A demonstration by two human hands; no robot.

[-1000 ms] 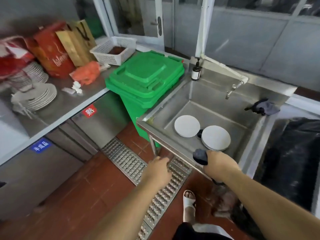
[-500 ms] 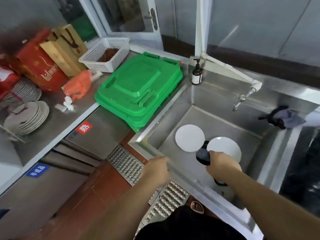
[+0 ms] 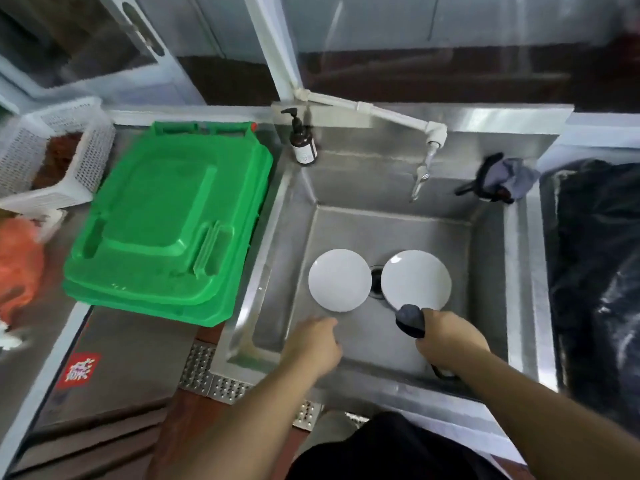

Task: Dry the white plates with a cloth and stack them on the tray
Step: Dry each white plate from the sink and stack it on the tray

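The right hand [image 3: 450,336] grips a bunched dark cloth [image 3: 410,317], its tip touching the near rim of the right white plate [image 3: 415,278]. The left hand [image 3: 313,344], fingers loosely curled and holding nothing, hovers just short of the left white plate [image 3: 339,280]. Both plates lie flat on the floor of the steel sink [image 3: 346,188], either side of the drain [image 3: 376,282].

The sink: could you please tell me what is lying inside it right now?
Inside the sink lie two white plates, the left plate and the right plate, either side of the drain, which they partly cover. Whether more plates lie under either cannot be told.
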